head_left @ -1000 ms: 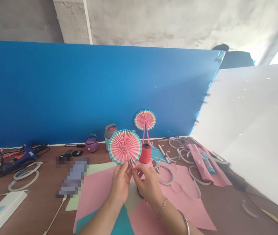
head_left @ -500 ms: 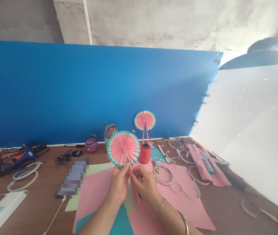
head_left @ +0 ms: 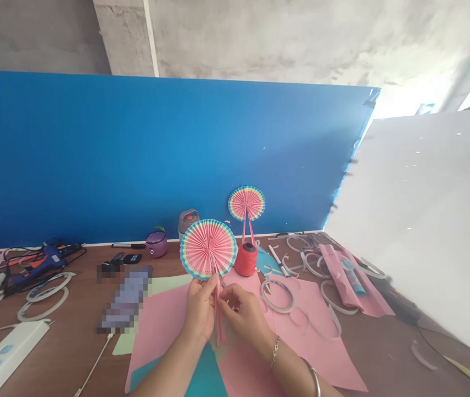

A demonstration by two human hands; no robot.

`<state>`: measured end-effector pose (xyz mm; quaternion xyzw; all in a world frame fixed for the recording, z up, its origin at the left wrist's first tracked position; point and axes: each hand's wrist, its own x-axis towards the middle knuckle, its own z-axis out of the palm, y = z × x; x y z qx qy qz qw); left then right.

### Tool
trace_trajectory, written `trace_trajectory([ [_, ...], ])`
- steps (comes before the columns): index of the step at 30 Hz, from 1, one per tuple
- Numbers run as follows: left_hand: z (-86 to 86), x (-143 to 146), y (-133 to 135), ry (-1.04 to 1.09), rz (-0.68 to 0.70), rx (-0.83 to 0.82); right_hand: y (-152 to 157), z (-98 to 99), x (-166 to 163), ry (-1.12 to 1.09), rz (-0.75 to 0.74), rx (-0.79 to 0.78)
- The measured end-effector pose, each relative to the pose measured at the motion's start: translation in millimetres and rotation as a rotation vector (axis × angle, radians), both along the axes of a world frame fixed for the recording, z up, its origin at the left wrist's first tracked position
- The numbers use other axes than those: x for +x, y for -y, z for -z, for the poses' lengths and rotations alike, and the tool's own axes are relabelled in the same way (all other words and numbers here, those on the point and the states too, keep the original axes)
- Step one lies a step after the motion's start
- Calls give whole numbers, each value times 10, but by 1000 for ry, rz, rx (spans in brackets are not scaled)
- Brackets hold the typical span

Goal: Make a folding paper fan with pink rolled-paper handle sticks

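Observation:
A round pleated paper fan [head_left: 202,245], pink with yellow and blue rim bands, is held upright by my left hand [head_left: 201,310]. Its thumb presses the top of the long pink handle strips, just below the disc. My right hand [head_left: 243,315] has curled fingers, thumb and fingertips pinched at the right edge of those strips [head_left: 220,335]. The strips hang down below the fingers; the exact pinch point is partly hidden. Behind stands a second pleated fan [head_left: 255,203], its two strips reaching down to a red thread spool [head_left: 246,259].
Pink paper sheets [head_left: 301,353] and a blue sheet [head_left: 193,377] lie under my hands. Tape rolls [head_left: 277,310] are at right. A blurred phone [head_left: 128,298], a glue gun [head_left: 44,262] and a power strip [head_left: 15,353] are at left. A blue partition [head_left: 135,154] rises behind.
The handle strips have swung left and hang straighter, with their separate lengths more visible. My right hand has shifted slightly, its fingers a little more spread. My left hand keeps its hold.

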<state>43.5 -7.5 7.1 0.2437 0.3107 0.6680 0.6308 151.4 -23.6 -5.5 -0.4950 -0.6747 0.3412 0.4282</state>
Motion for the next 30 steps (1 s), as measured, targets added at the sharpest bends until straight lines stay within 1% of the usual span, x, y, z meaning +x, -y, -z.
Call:
trace_trajectory([
  [3, -30, -37, -35, -48, -77, 22, -18, 3, 11, -36, -4, -44],
  [5, -55, -61, -48, -71, -90, 33, -53, -11, 37, -119, 46, -47],
  [6, -67, -69, -50, -84, -77, 39, -76, -22, 59, -167, 94, -22],
  [7, -78, -76, -48, -101, -53, 44, -101, -35, 87, -207, 151, 26],
  [9, -95, -83, -36, -162, 13, 44, -150, -64, 161, -235, 271, 178],
  [12, -114, -90, -16, -298, 126, 34, -203, -112, 294, -165, 399, 426],
  [14, -132, -98, -7, -396, 206, 29, -217, -149, 376, -71, 433, 537],
  [16, -160, -114, -3, -491, 297, 28, -217, -191, 442, 76, 411, 626],
  [18, -190, -139, -6, -583, 387, 37, -212, -231, 489, 237, 338, 700],
  [20, -210, -174, -16, -667, 447, 57, -210, -261, 524, 363, 256, 742],
  [24, -201, -260, -59, -779, 531, 70, -224, -282, 570, 538, 121, 741],
  [27, -180, -321, -93, -811, 601, 48, -235, -278, 585, 624, 47, 702],
  [30, -163, -368, -112, -818, 638, 11, -231, -277, 575, 695, -29, 650],
])
